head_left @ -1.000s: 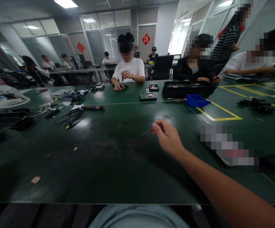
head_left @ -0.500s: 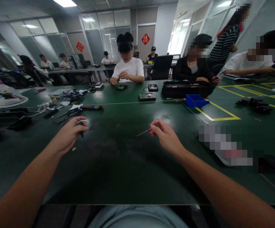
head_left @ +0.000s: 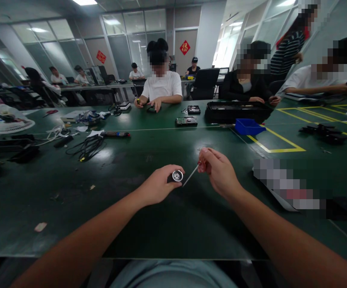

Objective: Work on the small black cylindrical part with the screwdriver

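My left hand [head_left: 161,185] is closed around a small dark cylindrical part [head_left: 177,176]. Its round end, with a silvery rim and small holes inside, faces me; the rest is hidden by my fingers. My right hand [head_left: 220,172] grips a screwdriver [head_left: 192,174] by its reddish handle. The thin metal shaft slants down to the left, its tip close beside the part's right edge; whether they touch I cannot tell. Both hands are above the green tabletop [head_left: 173,232].
A corded tool [head_left: 116,135] with black cable lies left of centre. Circuit-board devices [head_left: 186,121], a black tray [head_left: 236,112] and a blue bin [head_left: 248,126] stand farther back. A blurred pale object [head_left: 281,186] lies right. A co-worker [head_left: 161,86] sits opposite.
My left hand has moved right with the cylindrical part, turning its round end toward me. My right hand has shifted slightly right and the screwdriver points more steeply down.
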Motion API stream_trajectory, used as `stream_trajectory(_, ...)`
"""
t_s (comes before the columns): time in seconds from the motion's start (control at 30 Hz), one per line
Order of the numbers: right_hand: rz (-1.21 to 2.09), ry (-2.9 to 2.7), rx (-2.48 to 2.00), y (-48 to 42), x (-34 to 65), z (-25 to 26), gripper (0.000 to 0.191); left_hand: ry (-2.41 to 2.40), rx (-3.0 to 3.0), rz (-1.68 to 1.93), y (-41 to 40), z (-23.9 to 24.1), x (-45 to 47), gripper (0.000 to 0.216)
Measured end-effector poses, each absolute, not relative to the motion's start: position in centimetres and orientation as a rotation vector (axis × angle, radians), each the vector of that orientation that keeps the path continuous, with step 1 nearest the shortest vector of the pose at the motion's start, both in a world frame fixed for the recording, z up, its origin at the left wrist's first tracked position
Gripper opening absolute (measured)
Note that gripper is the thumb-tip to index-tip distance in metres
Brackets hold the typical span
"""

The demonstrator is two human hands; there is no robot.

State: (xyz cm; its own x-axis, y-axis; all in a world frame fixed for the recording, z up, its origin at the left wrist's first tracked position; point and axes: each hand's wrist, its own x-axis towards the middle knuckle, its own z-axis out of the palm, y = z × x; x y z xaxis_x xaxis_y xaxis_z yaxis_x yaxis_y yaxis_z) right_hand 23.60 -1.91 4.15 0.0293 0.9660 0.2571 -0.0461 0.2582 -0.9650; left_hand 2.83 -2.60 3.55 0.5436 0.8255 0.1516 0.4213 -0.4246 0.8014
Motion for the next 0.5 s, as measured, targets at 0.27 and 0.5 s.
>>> stream_trajectory(0.27, 1.064, -1.206, -0.93, -1.7, 23.6, 3.7, 0.027, 1.023, 2.102, 0.835, -2.5, 2.1, 1.7, 0.027)
stream_trajectory(0.5, 0.961, -1.339, -0.969, -2.1, 23.5, 3.5, 0.025, 1.001, 2.128, 0.873, -1.7, 1.3, 1.0, 0.032)
